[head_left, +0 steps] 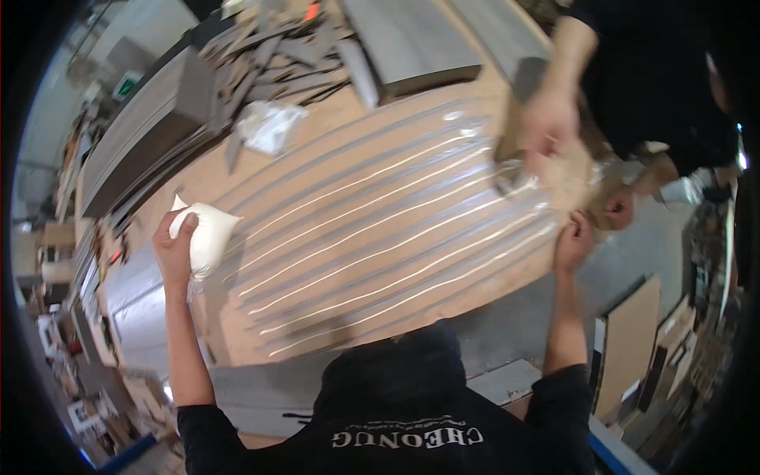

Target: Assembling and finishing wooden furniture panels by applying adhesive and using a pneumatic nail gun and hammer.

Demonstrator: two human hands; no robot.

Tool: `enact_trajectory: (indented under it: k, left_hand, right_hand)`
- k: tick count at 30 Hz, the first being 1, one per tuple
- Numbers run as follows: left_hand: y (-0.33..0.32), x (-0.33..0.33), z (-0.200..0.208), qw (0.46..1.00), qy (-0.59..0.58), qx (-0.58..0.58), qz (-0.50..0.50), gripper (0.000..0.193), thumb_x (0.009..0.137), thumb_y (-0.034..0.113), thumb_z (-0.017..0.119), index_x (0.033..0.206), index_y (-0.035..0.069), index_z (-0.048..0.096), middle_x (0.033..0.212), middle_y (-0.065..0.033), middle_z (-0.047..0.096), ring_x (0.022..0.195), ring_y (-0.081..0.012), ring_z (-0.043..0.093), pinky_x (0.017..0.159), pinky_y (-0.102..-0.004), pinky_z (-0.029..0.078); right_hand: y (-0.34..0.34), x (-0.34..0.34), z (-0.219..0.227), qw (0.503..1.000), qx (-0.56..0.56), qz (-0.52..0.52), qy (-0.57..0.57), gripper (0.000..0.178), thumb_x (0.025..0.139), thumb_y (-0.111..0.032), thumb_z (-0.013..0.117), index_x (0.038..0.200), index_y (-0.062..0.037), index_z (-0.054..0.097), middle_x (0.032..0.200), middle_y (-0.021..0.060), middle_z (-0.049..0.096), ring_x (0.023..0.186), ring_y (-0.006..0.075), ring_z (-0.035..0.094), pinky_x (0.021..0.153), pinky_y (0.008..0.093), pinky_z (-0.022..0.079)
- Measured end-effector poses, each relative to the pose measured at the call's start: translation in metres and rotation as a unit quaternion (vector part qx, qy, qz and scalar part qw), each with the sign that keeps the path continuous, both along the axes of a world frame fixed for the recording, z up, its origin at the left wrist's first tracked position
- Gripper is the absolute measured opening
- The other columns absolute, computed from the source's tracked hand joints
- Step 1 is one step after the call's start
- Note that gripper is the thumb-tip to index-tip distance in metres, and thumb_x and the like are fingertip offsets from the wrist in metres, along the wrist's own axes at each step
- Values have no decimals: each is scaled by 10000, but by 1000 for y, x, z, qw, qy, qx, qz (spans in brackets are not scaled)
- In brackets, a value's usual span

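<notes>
A broad brown board (332, 198) lies across the bench (507, 332) and fills the middle of the view, running from the near left to the far right. Long grey strips (380, 178) lie side by side along the board, and thin white lines of glue (372, 237) run along it between and beside them, each nearly the full length of the board.

Beyond the board, at the far edge, flat grey panels (412, 39) lie stacked, with a heap of short grey offcuts (277, 51) just left of them. A longer stack of dark panels (150, 119) runs along the far left. A crumpled clear plastic bag (269, 125) rests on the board's far left part, near the offcuts.

At the right end of the board a second person in a black top bends over it; that person's hand (548, 119) presses down on a pale piece of sheet (571, 178) lying at the board's end.

The left hand (176, 241) is closed around a soft white glue pouch (210, 233), gripping it at its near end, and holds it over the left end of the board, just beside the starts of the glue lines. The right hand (574, 237) reaches to the right end of the board, fingers curled onto its edge, just beside the pale sheet.
</notes>
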State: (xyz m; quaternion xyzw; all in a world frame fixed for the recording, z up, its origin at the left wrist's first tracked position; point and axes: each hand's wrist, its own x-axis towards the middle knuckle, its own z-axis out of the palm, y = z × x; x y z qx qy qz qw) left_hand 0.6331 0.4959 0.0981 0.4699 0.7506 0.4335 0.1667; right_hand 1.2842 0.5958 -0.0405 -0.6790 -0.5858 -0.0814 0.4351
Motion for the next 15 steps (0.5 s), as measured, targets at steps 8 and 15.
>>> enact_trajectory:
  k: [8, 15]
  left_hand:
    - [175, 183, -22, 980, -101, 61, -160, 265, 842, 219, 673, 957, -18, 648, 809, -39, 654, 730, -87, 576, 678, -225, 459]
    - [242, 239, -45, 959, -175, 44, -219, 229, 845, 204, 678, 911, -14, 659, 780, -29, 659, 671, -65, 572, 622, -218, 463]
  right_hand:
    - [-4, -5, 8, 999, -28, -38, -24, 186, 739, -50, 546, 870, -129, 653, 1018, 50, 654, 1009, 264, 578, 924, 395, 394]
    - [-5, -4, 15, 998, -39, -53, -2, 173, 740, -81, 553, 870, -136, 654, 1041, 24, 647, 1039, 238, 564, 954, 383, 353]
